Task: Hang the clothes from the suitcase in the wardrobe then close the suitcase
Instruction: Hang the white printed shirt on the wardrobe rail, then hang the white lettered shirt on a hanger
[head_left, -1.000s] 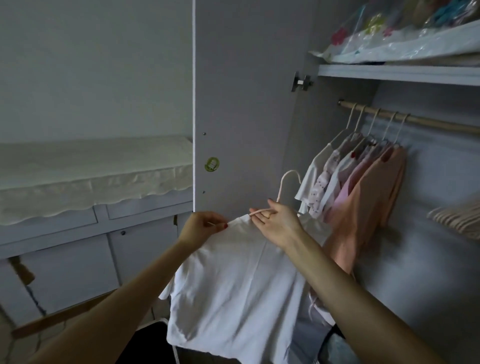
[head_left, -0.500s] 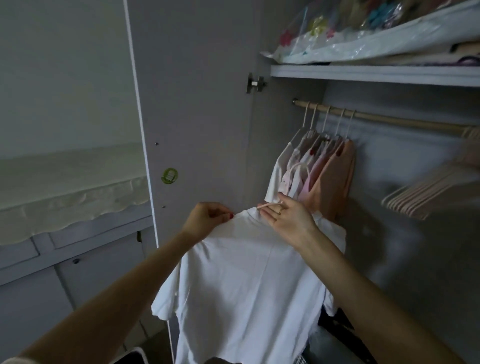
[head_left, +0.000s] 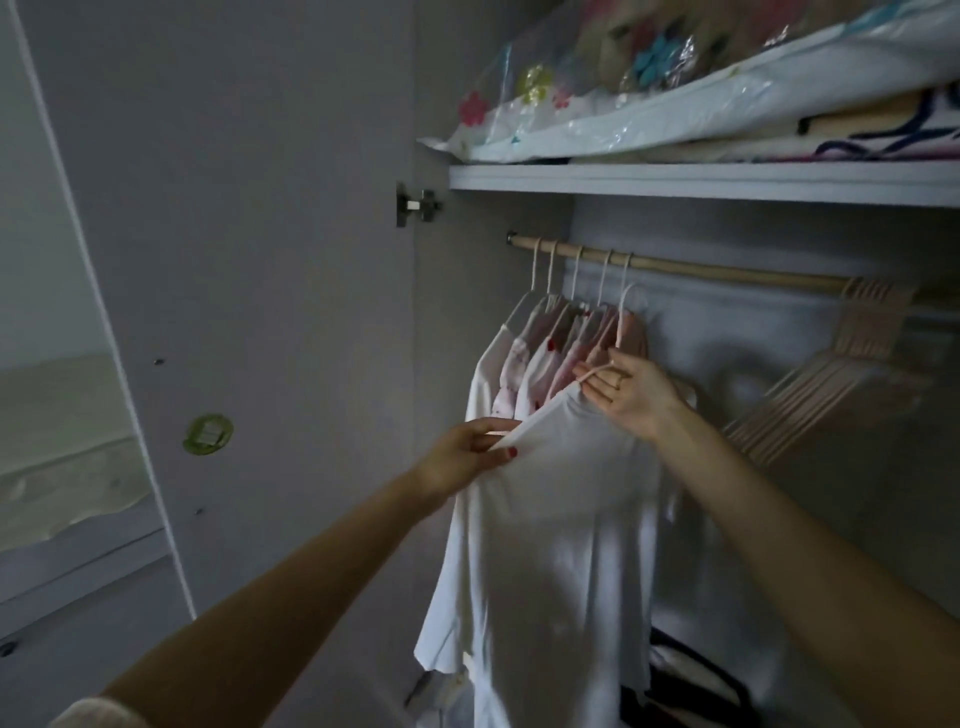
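Right hand (head_left: 631, 397) apparently grips white shirt's (head_left: 558, 525) mostly hidden hanger (head_left: 618, 332).

bare rod (head_left: 727, 271) between hung clothes (head_left: 550, 348) and empty hangers (head_left: 857, 343), shelf (head_left: 675, 179) close above

A white T-shirt (head_left: 550, 545) hung on a pale hanger (head_left: 621, 325) at centre frame, just below the wardrobe rail (head_left: 727, 271), its hook unhooked.
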